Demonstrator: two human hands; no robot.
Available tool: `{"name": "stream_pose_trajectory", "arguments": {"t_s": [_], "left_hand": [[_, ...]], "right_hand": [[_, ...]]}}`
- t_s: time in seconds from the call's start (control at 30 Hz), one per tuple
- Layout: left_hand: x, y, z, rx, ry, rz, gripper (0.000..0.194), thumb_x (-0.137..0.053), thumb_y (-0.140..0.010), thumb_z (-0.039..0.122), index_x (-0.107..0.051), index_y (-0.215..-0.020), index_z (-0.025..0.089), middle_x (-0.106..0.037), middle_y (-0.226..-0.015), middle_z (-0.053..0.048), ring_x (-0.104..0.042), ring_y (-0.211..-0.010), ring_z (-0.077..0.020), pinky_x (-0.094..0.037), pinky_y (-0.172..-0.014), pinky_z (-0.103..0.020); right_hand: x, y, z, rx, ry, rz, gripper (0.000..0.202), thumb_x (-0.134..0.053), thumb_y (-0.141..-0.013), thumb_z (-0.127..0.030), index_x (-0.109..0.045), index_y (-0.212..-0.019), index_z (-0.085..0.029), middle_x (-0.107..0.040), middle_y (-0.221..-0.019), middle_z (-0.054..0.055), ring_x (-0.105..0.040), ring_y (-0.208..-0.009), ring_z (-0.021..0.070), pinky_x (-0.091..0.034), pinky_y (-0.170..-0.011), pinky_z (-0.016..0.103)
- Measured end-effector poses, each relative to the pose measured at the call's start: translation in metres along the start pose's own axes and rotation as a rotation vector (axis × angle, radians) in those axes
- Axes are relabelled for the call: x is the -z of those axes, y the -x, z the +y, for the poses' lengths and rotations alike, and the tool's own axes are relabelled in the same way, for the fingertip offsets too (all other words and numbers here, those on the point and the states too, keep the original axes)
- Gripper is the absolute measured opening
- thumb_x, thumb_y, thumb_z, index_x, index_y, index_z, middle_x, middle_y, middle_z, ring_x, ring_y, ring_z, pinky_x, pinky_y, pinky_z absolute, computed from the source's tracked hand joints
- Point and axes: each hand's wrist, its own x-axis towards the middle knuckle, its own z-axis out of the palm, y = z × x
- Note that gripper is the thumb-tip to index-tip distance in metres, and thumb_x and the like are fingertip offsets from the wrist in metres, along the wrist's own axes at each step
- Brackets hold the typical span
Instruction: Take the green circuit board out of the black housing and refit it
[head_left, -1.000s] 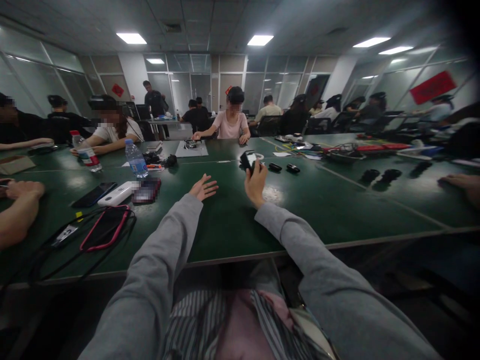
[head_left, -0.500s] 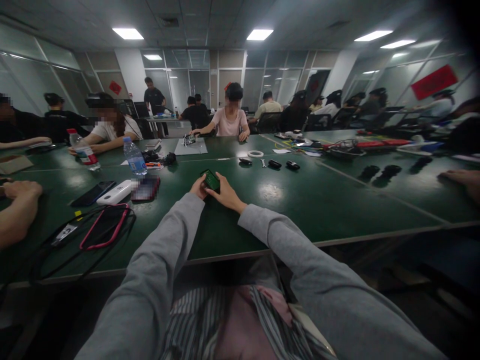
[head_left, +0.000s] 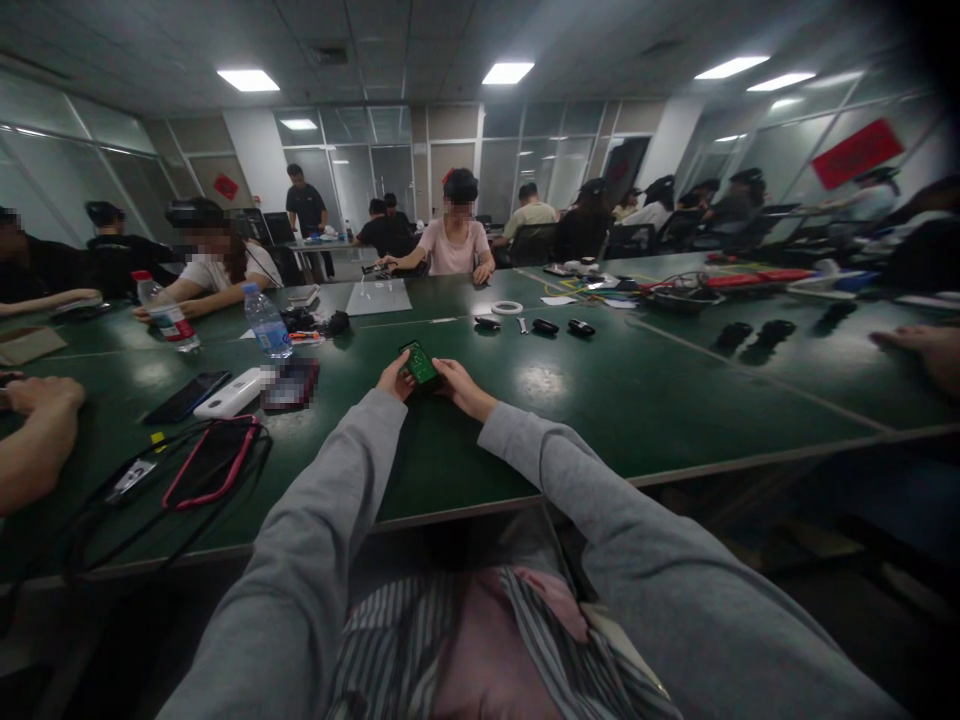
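A small green circuit board (head_left: pixel 421 365), with a dark edge along its near and left sides, is held between my two hands above the table. My left hand (head_left: pixel 395 376) is closed on its left edge, fingers wrapped behind. On the board's right edge, my right hand (head_left: pixel 459 384) pinches it between thumb and fingers. The face with small light marks is turned up towards me. Beyond my hands on the table lie a white ring (head_left: pixel 506 308), several small dark oblong pieces (head_left: pixel 544 327) and a small pale metal piece (head_left: pixel 523 325).
On the left lie a pink-rimmed phone (head_left: pixel 212 462), black cables, a white device (head_left: pixel 233 394) and a dark phone (head_left: pixel 187 397). Two bottles (head_left: pixel 267 322) stand behind them. Co-workers' hands (head_left: pixel 45 400) rest at the left; a person (head_left: pixel 459 240) sits opposite. Cables and tools lie far right.
My right thumb and fingers have slid from over the board to its right edge, so more of its green face shows. The view has shifted slightly.
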Motion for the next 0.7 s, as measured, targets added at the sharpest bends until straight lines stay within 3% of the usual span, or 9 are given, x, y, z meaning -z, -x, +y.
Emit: {"name": "stream_pose_trajectory", "arguments": {"t_s": [0.27, 0.4, 0.7], "left_hand": [[-0.004, 0.005, -0.002, -0.033, -0.058, -0.025, 0.034, -0.063, -0.079, 0.032, -0.059, -0.106, 0.012, -0.063, -0.069, -0.005, -0.061, -0.059, -0.0133, -0.05, -0.059, -0.026], [-0.001, 0.001, -0.003, -0.057, -0.056, -0.042, 0.035, -0.067, -0.075, 0.028, -0.058, -0.105, 0.012, -0.065, -0.072, -0.006, -0.062, -0.062, -0.0141, -0.05, -0.063, -0.028], [0.008, -0.011, -0.005, -0.138, -0.109, -0.045, 0.045, -0.074, -0.065, 0.03, -0.057, -0.106, 0.02, -0.064, -0.075, -0.001, -0.061, -0.061, -0.0119, -0.048, -0.06, -0.025]], "right_hand": [[0.001, -0.002, -0.001, -0.029, -0.038, -0.06, 0.039, -0.064, -0.076, -0.044, -0.051, -0.104, -0.021, -0.063, -0.092, 0.002, -0.06, -0.075, 0.0123, -0.05, -0.06, 0.023], [0.002, -0.003, -0.002, -0.049, -0.012, -0.081, 0.046, -0.07, -0.072, -0.036, -0.05, -0.11, -0.021, -0.063, -0.095, 0.003, -0.062, -0.078, 0.0137, -0.052, -0.062, 0.024], [-0.002, 0.001, -0.005, -0.042, 0.027, -0.089, 0.044, -0.07, -0.069, -0.024, -0.051, -0.108, -0.019, -0.063, -0.094, 0.003, -0.061, -0.075, 0.0135, -0.053, -0.064, 0.026]]}}
